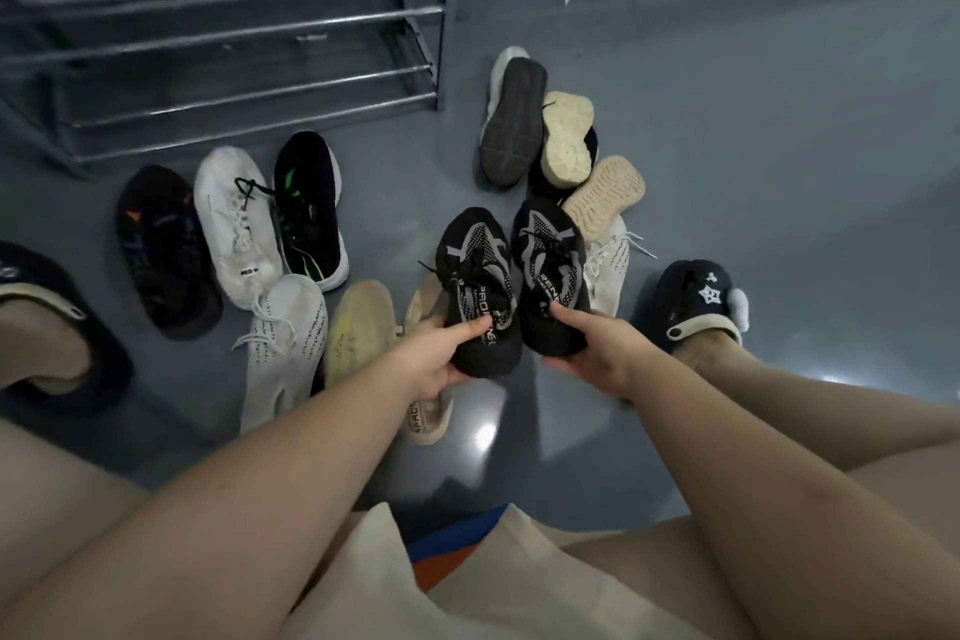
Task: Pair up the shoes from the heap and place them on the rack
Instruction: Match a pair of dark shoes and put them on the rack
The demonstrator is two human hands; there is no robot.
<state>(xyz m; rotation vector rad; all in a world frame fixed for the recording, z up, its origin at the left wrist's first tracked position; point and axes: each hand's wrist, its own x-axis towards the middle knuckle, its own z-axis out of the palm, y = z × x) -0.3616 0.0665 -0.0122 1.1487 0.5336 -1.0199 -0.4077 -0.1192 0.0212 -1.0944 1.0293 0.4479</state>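
My left hand point(439, 359) grips the heel of a black-and-grey knit sneaker point(475, 270), thumb on top. My right hand point(597, 348) grips the heel of its matching sneaker point(548, 265). Both shoes are held side by side above the floor, toes pointing away from me. The metal shoe rack point(249, 36) stands at the upper left with bare rails. Behind the held pair lies a heap of overturned shoes: a dark-soled one point(511, 120), a cream-soled one point(566, 138) and a beige-soled one point(605, 198).
On the grey floor to the left lie a black shoe point(161, 250), a white shoe point(234, 218), a black-and-green shoe point(309, 208), a white laced shoe point(285, 343) and beige shoes point(361, 327). My feet in dark clogs point(701, 299) flank the scene.
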